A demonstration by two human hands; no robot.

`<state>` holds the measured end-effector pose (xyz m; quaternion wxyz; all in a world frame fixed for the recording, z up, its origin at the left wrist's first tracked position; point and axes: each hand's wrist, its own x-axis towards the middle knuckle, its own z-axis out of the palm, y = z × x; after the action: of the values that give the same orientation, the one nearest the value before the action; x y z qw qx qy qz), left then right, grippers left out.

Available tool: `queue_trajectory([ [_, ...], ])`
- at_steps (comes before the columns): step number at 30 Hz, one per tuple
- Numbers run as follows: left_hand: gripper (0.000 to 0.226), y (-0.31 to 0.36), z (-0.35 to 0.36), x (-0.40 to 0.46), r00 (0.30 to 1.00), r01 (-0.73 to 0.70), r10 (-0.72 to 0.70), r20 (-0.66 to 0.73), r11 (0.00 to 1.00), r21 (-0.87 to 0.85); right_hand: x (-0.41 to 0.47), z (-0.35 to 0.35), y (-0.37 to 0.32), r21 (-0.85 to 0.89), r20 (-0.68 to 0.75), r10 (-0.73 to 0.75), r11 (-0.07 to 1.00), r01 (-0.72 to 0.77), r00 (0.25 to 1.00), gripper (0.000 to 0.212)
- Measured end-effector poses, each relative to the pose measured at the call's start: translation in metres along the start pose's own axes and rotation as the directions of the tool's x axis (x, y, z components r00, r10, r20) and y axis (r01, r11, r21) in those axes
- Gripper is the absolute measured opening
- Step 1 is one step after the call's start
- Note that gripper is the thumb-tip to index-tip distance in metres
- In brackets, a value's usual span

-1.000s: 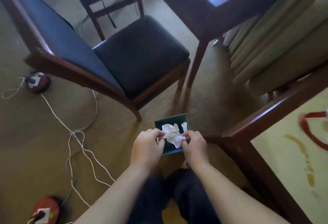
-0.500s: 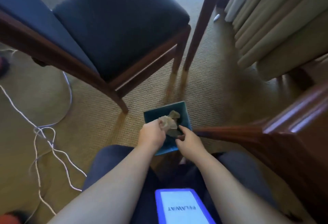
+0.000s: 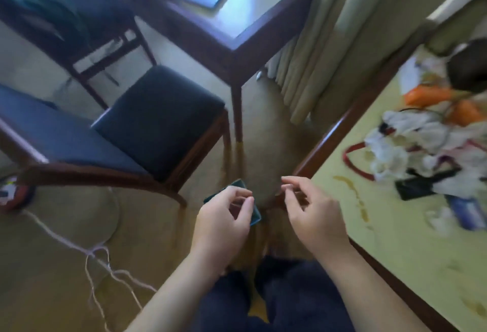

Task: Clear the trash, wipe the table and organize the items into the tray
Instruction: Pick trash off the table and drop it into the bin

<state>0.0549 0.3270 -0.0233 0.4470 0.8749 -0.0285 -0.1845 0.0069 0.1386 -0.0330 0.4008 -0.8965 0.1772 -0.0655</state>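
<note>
A small teal bin point(image 3: 255, 216) stands on the carpet by the table leg, mostly hidden behind my left hand point(image 3: 224, 221). That hand hovers over it with loosely curled fingers and nothing in it. My right hand point(image 3: 313, 215) hangs beside it, also empty with relaxed fingers, near the corner of the yellow-green table point(image 3: 411, 250). On the table lie crumpled white tissues point(image 3: 411, 144), orange items point(image 3: 432, 96), a black flat object point(image 3: 419, 187), a blue item point(image 3: 466, 213) and a brown spill streak point(image 3: 355, 200).
A dark-cushioned wooden chair point(image 3: 147, 123) stands left of the bin. A second table point(image 3: 226, 15) with a laptop is behind it, curtains point(image 3: 324, 50) to its right. White cables point(image 3: 100, 255) trail over the carpet at left. My legs are at the bottom.
Both hands held crumpled tissue over the bin and let it go; now they are raised and empty. My view has swung up and right, bringing the cluttered table into sight.
</note>
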Motion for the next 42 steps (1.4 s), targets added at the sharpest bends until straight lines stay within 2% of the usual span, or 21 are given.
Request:
queue_trajectory([
  [5,0.008,0.104,0.017,0.001,0.961,-0.255,0.246,0.126,0.965,0.060,-0.005,-0.100,0.017,-0.015,-0.196,0.108,0.993,-0.113,0.974,0.030],
  [9,0.006,0.155,0.065,0.020,0.919,-0.390,0.376,0.118,0.911,0.138,-0.016,-0.162,0.065,-0.055,-0.258,0.275,0.953,-0.298,0.926,0.029],
  [14,0.007,0.186,0.139,0.041,0.906,-0.421,0.404,0.129,0.891,0.168,-0.024,-0.202,0.165,-0.254,-0.138,0.396,0.872,-0.419,0.908,0.041],
  [18,0.010,0.195,0.195,0.055,0.912,-0.401,0.356,0.206,0.880,0.253,-0.022,-0.207,0.236,-0.440,-0.046,0.385,0.821,-0.365,0.922,0.043],
  [22,0.031,0.202,0.234,0.067,0.901,-0.392,0.266,0.344,0.837,0.381,-0.023,-0.203,0.271,-0.508,0.054,0.366,0.811,-0.290,0.929,0.028],
  [28,0.067,0.210,0.265,0.085,0.846,-0.490,0.214,0.488,0.670,0.557,-0.023,-0.197,0.280,-0.340,0.007,0.293,0.900,-0.274,0.956,0.024],
  [31,0.083,0.211,0.276,0.103,0.815,-0.552,0.202,0.544,0.555,0.622,-0.019,-0.204,0.269,-0.212,-0.050,0.327,0.920,-0.330,0.944,0.012],
  [34,0.094,0.208,0.285,0.121,0.770,-0.613,0.167,0.616,0.460,0.642,-0.013,-0.218,0.254,-0.076,-0.124,0.376,0.919,-0.386,0.918,0.012],
  [40,0.085,0.195,0.291,0.141,0.697,-0.699,0.175,0.695,0.381,0.605,0.001,-0.242,0.244,-0.070,-0.174,0.463,0.874,-0.480,0.869,0.038],
  [42,0.076,0.192,0.292,0.144,0.684,-0.710,0.198,0.702,0.403,0.578,0.006,-0.244,0.246,-0.094,-0.181,0.457,0.874,-0.477,0.871,0.043],
])
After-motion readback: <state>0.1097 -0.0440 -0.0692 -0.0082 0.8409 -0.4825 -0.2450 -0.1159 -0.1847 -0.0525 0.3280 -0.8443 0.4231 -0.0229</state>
